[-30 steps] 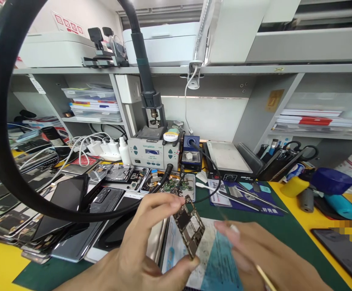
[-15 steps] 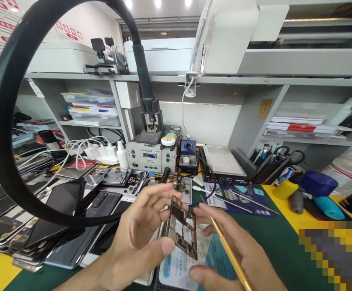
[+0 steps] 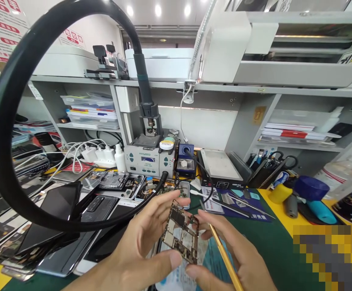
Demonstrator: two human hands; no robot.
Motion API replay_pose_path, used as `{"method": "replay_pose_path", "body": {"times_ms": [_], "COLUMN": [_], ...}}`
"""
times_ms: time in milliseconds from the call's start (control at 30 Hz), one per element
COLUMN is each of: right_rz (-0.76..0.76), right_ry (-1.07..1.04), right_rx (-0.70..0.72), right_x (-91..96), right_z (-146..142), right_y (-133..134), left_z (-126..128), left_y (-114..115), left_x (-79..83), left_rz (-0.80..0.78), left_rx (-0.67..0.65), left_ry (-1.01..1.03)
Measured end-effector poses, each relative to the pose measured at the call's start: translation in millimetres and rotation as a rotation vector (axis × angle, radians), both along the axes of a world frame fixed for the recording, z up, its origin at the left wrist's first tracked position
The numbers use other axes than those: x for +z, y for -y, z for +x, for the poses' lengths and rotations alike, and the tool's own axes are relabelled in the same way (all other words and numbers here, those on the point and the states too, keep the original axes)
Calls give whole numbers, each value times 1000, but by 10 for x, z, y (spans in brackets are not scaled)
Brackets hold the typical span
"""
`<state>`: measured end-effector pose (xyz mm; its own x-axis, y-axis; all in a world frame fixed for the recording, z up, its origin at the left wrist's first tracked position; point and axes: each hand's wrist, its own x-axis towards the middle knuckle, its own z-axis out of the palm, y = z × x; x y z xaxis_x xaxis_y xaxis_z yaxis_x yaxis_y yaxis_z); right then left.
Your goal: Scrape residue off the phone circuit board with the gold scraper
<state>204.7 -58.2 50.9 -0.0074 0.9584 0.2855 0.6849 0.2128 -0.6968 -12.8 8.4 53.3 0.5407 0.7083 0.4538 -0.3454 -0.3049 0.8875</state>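
My left hand [image 3: 145, 246] grips a phone circuit board [image 3: 180, 234] by its left side, thumb in front and fingers behind. The board is tilted, with chips, metal shields and an open gap in its face. My right hand [image 3: 233, 246] holds a slim gold-handled tool [image 3: 226, 258] that slants across its fingers; a thin grey tip seems to show above them. My right thumb and fingertips are at the board's right edge; whether they press on it I cannot tell. Beneath the hands lies a pale work mat [image 3: 176, 279] with blue print, partly hidden.
A thick black hose [image 3: 0, 121] loops in front on the left. Phones [image 3: 100, 214] and opened parts crowd the left side. Behind stand a hot-air station [image 3: 148, 159] and a heating plate [image 3: 220, 163]. Tweezers [image 3: 254, 204] lie on the right, near bottles and a tool holder [image 3: 265, 169].
My right hand has moved left, bringing its thumb and fingers to the board's edge. The board has turned to face me more. The camera view has tilted slightly up.
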Motion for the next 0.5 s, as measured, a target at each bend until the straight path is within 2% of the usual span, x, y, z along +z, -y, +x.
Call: {"method": "replay_pose_path", "body": {"times_ms": [200, 500], "right_rz": [95, 206], "right_ry": [21, -1], "right_rx": [-30, 15], "right_x": [9, 49], "right_z": [-2, -29], "right_y": [2, -24], "left_z": [31, 28], "left_y": [7, 4], "left_x": [53, 78], "left_rz": [-59, -42], "left_rx": [-23, -11], "left_ry": [-5, -67]}}
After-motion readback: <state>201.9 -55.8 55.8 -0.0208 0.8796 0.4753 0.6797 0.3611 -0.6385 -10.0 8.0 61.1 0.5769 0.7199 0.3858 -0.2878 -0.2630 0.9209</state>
